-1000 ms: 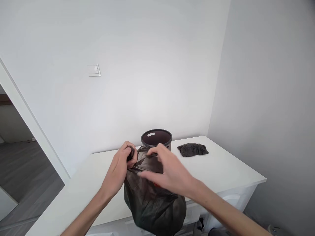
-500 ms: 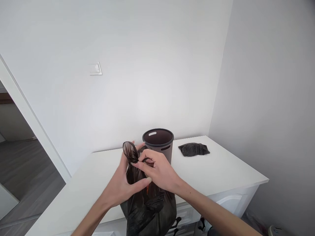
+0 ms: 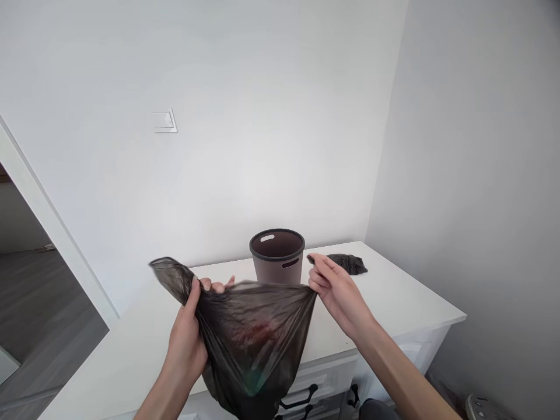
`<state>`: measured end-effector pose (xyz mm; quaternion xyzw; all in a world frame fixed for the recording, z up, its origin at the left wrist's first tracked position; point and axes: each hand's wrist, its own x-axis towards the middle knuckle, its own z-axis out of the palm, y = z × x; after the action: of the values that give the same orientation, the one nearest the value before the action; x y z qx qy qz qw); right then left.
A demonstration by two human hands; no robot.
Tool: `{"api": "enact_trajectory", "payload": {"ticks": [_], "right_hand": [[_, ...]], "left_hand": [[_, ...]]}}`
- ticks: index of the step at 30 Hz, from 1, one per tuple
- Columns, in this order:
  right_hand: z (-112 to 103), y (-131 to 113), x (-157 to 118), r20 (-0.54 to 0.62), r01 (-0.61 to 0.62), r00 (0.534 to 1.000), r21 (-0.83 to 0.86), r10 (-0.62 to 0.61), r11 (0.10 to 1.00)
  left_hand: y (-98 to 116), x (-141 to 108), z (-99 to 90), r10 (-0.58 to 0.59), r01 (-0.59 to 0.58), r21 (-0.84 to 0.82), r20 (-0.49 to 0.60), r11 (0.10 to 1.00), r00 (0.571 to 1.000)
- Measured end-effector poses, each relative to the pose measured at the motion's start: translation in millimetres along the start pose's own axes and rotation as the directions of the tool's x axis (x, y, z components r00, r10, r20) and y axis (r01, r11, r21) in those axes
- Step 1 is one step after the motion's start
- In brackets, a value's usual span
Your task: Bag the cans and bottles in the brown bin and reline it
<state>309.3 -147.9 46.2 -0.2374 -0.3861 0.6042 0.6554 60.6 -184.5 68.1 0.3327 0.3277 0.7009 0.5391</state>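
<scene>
A thin black plastic bag hangs stretched between my two hands in front of the cabinet's edge, with red and green contents showing dimly through it. My left hand is closed on the bag's upper left, and a loop of plastic sticks up beyond the thumb. At the upper right corner, my right hand pinches the bag between closed fingers. Behind the bag stands an upright brown bin with a dark rim and handle slots. A crumpled black plastic bundle lies on the white top, partly hidden behind my right hand.
The white cabinet top meets the wall at the back. Below its front edge are drawers with black handles. A wall switch is at the upper left, and a doorway opens at the far left.
My hands, close together at the bag's gathered top before, are now wide apart. My right hand has moved right, and the bag's upper part is spread between them.
</scene>
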Motion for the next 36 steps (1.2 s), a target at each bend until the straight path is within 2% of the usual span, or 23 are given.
{"api": "enact_trajectory", "payload": {"ticks": [2, 4, 11, 15, 20, 23, 26, 29, 32, 34, 36], "right_hand": [[-15, 4, -2, -0.062, 0.008, 0.998, 0.144, 0.001, 0.990], [-25, 9, -5, -0.088, 0.005, 0.996, 0.248, 0.017, 0.969], [-45, 19, -15, -0.109, -0.028, 0.991, 0.419, 0.082, 0.908], [-60, 22, -20, -0.093, -0.070, 0.988, 0.447, 0.124, 0.892], [-73, 34, -38, -0.104, -0.104, 0.981, 0.439, 0.166, 0.892], [-79, 48, -56, 0.005, -0.140, 0.989, 0.388, 0.150, 0.911], [-73, 60, -70, 0.183, -0.148, 0.977, 0.225, 0.107, 0.963], [-52, 60, -75, 0.205, -0.071, 0.978, 0.151, 0.039, 0.986], [-25, 50, -71, 0.195, -0.122, 0.978, 0.215, 0.079, 0.969], [-11, 44, -67, 0.247, -0.189, 0.962, 0.281, 0.120, 0.941], [-1, 39, -64, 0.300, -0.200, 0.949, 0.353, 0.092, 0.914]], "left_hand": [[1, -3, 8.5, -0.041, 0.041, -0.159, 0.004, 0.986, 0.999], [2, -7, 18.2, -0.080, 0.081, -0.237, 0.015, 0.968, 0.997], [7, -23, 56.6, -0.117, 0.115, -0.244, 0.006, 0.963, 0.993], [13, -32, 74.1, -0.109, 0.106, -0.233, -0.001, 0.967, 0.994], [20, -39, 80.8, -0.081, 0.076, -0.209, -0.017, 0.975, 0.997], [24, -44, 81.9, -0.100, 0.091, -0.233, -0.028, 0.968, 0.995], [28, -50, 83.4, -0.125, 0.112, -0.261, -0.036, 0.959, 0.991], [31, -52, 83.4, -0.146, 0.126, -0.270, -0.056, 0.955, 0.988], [31, -52, 77.6, -0.167, 0.144, -0.243, -0.075, 0.959, 0.983], [29, -52, 68.7, -0.184, 0.168, -0.189, -0.072, 0.968, 0.980], [26, -53, 56.6, -0.218, 0.212, -0.105, -0.046, 0.971, 0.975]]}}
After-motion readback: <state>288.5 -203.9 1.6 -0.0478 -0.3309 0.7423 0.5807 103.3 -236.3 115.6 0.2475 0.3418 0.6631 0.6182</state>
